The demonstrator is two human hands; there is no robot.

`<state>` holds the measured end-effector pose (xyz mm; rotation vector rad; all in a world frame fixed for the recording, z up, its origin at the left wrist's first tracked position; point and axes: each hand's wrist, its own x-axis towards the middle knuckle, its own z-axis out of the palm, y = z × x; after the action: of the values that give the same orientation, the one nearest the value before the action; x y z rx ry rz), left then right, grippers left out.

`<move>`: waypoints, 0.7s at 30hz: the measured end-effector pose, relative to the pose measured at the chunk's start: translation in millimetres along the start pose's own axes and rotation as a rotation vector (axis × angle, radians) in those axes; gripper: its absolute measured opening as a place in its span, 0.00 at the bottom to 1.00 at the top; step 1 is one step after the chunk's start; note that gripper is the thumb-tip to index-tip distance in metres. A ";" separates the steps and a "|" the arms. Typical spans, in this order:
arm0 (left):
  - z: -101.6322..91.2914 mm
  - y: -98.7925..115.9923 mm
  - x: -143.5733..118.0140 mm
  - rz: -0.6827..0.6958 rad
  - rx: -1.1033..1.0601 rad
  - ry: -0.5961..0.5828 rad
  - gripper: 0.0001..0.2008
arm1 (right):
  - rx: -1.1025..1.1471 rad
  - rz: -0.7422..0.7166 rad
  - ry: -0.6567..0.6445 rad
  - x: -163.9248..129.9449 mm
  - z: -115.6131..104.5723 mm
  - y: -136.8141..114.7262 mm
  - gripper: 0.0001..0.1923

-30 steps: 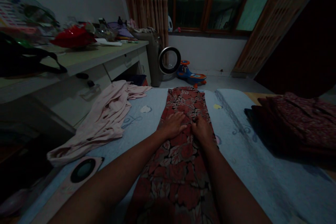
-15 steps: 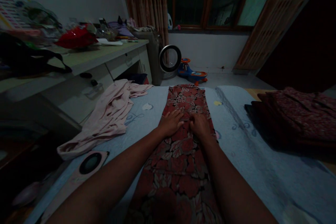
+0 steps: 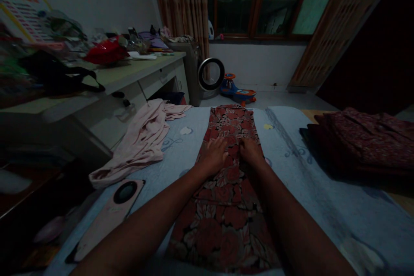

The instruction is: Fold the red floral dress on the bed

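A long red floral garment (image 3: 230, 189) lies folded in a narrow strip down the middle of a pale blue bed sheet (image 3: 300, 172). My left hand (image 3: 213, 155) lies flat on its middle, fingers spread. Just to its right my right hand (image 3: 250, 152) presses on the same cloth, fingers pointing away from me. The two hands are side by side, nearly touching. Neither hand lifts the cloth.
A crumpled pink garment (image 3: 142, 140) lies left of the floral one. A pink phone (image 3: 111, 211) lies camera-up at the bed's near left. Dark red folded clothes (image 3: 362, 142) are piled at the right. A cluttered desk (image 3: 106, 77) stands left; a ride-on toy (image 3: 237, 90) sits on the floor beyond.
The view has shifted so the bed sits more to the right and more of the garment's near end shows. Both hands stay pressed on the floral cloth, at about the same spot.
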<state>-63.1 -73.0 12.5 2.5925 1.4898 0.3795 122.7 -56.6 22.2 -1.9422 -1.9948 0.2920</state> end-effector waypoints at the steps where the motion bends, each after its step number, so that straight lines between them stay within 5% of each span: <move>1: -0.8 4.6 -7.4 0.018 -0.012 -0.017 0.24 | -0.028 -0.018 0.022 -7.2 -2.0 -2.8 0.17; 7: 9.8 14.0 -35.6 0.028 -0.020 -0.072 0.25 | -0.143 -0.288 0.046 -58.8 16.8 -13.1 0.24; 21: 23.4 12.7 -38.3 -0.026 0.105 -0.073 0.33 | -0.307 -0.212 -0.082 -66.9 27.4 -4.8 0.32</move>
<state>-64.4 -112.1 -12.8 2.6327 1.5570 0.2066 108.3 -121.0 -7.8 -1.8913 -2.3942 0.0109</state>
